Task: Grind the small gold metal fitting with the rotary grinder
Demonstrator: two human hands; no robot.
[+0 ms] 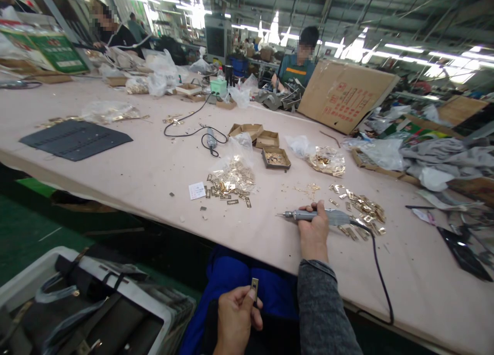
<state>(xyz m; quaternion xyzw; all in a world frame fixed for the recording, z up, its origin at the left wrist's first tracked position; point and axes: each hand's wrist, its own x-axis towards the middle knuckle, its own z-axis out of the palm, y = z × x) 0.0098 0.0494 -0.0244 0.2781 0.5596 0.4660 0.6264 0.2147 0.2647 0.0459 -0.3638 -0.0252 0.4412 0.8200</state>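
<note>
My right hand rests on the pink table with its fingers wrapped round a grey electric screwdriver that lies flat, its tip pointing left and its black cord running off the front edge. My left hand is below the table edge, over my lap, pinching a small gold metal plate upright between thumb and fingers. A scatter of gold metal plates lies just right of the screwdriver.
More gold plates and a clear bag lie left of centre, near small cardboard trays and a second corded tool. A dark mat lies at left. A bin of bags stands low left. Two people work at the far side beside a cardboard sheet.
</note>
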